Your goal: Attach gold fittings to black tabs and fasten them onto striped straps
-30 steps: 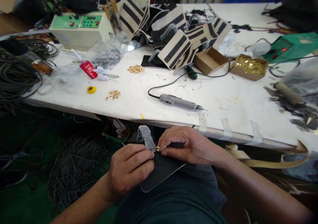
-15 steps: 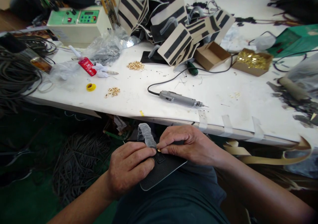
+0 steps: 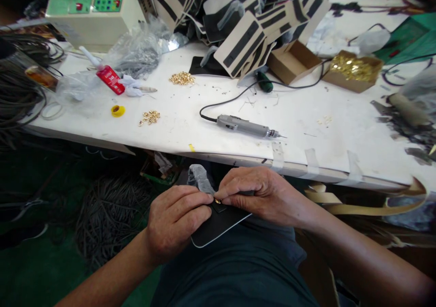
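A black leather-like panel (image 3: 216, 225) with a pale edge lies over my lap, just below the table edge. My left hand (image 3: 179, 220) is closed on its left side, fingertips pressed near a raised patch. From the panel's far side rises a strap loop (image 3: 200, 176) wrapped in clear plastic. Between thumb and forefinger, my right hand (image 3: 257, 191) pinches a small gold metal fitting (image 3: 217, 201) against the panel, beside the left fingertips. How the fitting sits on the strap is hidden by the fingers.
On the white table (image 3: 177, 130) lie a grey electric screwdriver (image 3: 243, 126), gold fittings in two piles (image 3: 150, 117), a red glue bottle (image 3: 111, 79) and yellow tape (image 3: 117, 111). Behind stand striped panels (image 3: 240, 43), a carton of gold parts (image 3: 354, 73) and a control box (image 3: 95, 21).
The view has shifted slightly, so the table things sit a little higher. Both hands stay at the gold fitting; the panel looks tilted a little flatter.
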Demonstrator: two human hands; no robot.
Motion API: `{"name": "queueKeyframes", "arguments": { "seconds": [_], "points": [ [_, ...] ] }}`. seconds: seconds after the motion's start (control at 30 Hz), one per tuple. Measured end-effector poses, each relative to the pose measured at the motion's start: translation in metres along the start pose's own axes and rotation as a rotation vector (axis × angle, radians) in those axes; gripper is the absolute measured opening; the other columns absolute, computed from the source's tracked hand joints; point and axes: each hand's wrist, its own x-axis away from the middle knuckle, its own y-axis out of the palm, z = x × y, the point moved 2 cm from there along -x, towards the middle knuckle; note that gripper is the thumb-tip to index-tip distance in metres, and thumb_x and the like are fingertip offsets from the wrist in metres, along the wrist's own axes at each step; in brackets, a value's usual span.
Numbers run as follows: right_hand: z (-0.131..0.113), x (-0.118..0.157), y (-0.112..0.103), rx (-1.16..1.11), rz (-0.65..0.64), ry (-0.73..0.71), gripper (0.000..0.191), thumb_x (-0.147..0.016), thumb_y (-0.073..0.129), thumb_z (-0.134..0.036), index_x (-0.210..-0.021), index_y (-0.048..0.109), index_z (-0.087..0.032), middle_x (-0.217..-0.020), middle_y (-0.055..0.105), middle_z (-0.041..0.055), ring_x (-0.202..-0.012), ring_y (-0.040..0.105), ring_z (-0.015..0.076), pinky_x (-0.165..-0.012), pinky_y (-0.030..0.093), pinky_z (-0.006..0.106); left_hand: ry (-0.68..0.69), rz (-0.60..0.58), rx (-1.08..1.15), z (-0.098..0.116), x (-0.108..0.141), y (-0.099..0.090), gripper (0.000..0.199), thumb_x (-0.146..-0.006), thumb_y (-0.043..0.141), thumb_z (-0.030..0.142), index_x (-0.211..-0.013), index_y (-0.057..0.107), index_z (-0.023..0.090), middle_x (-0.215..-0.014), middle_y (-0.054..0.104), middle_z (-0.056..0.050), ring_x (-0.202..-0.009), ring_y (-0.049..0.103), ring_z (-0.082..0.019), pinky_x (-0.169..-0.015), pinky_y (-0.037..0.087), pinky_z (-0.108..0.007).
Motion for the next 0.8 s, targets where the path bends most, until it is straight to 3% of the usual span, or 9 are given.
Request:
{"name": "queueKeyframes", "arguments": {
  "seconds": [0.17, 0.37, 0.6, 0.8],
  "points": [
    [0.004, -0.001, -0.001, -0.011, -0.025, 0.068, 0.012, -0.098, 0.070, -0.016, -0.102, 0.081, -0.019, -0.098, 0.075, 0.0026, -0.091, 0.070, 0.0134, -0.086, 0.056, 0.026, -0.044, -0.009, 0.061, -0.002, 0.003, 0.004, 0.011, -0.093, 0.065, 0.008, -0.102, 0.069, 0.013, -0.107, 0.080, -0.015, -0.097, 0.072, -0.024, -0.085, 0.062, -0.039],
    [0.005, -0.003, -0.003, 0.011, -0.043, 0.106, 0.014, -0.097, 0.070, -0.015, -0.102, 0.081, -0.020, -0.100, 0.075, 0.0014, -0.092, 0.070, 0.0128, -0.087, 0.054, 0.025, -0.116, 0.023, 0.092, -0.001, 0.003, 0.009, 0.026, -0.083, 0.072, -0.002, -0.103, 0.067, 0.014, -0.105, 0.079, -0.015, -0.097, 0.072, -0.023, -0.086, 0.061, -0.039],
    [0.008, -0.004, -0.001, 0.013, 0.055, 0.185, 0.013, -0.094, 0.074, -0.017, -0.104, 0.080, -0.023, -0.101, 0.079, -0.0014, -0.092, 0.072, 0.0139, -0.088, 0.054, 0.026, -0.177, 0.078, 0.119, -0.003, -0.005, 0.014, 0.029, -0.084, 0.071, -0.005, -0.102, 0.064, 0.017, -0.103, 0.080, -0.014, -0.101, 0.076, -0.021, -0.088, 0.062, -0.037],
    [0.009, -0.002, -0.003, 0.041, 0.027, 0.165, 0.011, -0.097, 0.071, -0.021, -0.102, 0.081, -0.022, -0.100, 0.077, 0.0017, -0.092, 0.070, 0.0153, -0.087, 0.054, 0.028, -0.176, 0.068, 0.173, -0.005, -0.004, 0.016, 0.031, -0.082, 0.070, -0.009, -0.100, 0.063, 0.016, -0.098, 0.079, -0.012, -0.096, 0.077, -0.020, -0.087, 0.062, -0.035]
  ]
}}
